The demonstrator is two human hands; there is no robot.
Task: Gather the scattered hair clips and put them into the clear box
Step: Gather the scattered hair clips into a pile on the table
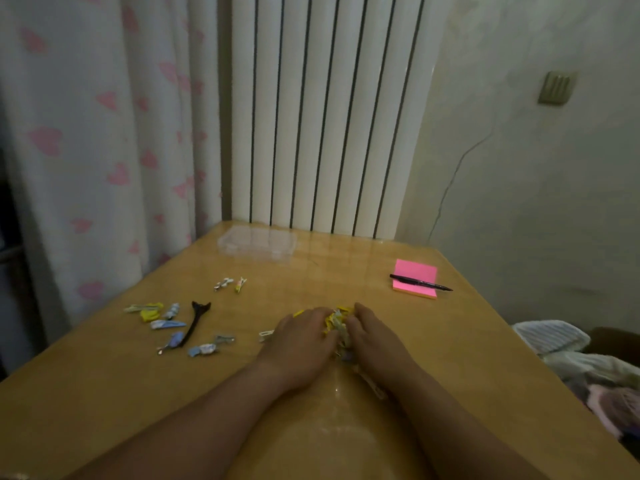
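Pink-hearted white curtain, pink notepad

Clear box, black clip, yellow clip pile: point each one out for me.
clear box [258, 244], head view, middle of its top face.
black clip [194, 322], head view, midway along its long stem.
yellow clip pile [336, 319], head view, exposed top of the heap.

Table with clips, box, notepad, pen

Gathered hair clips mostly covered, clear box blurred, clothes cut off
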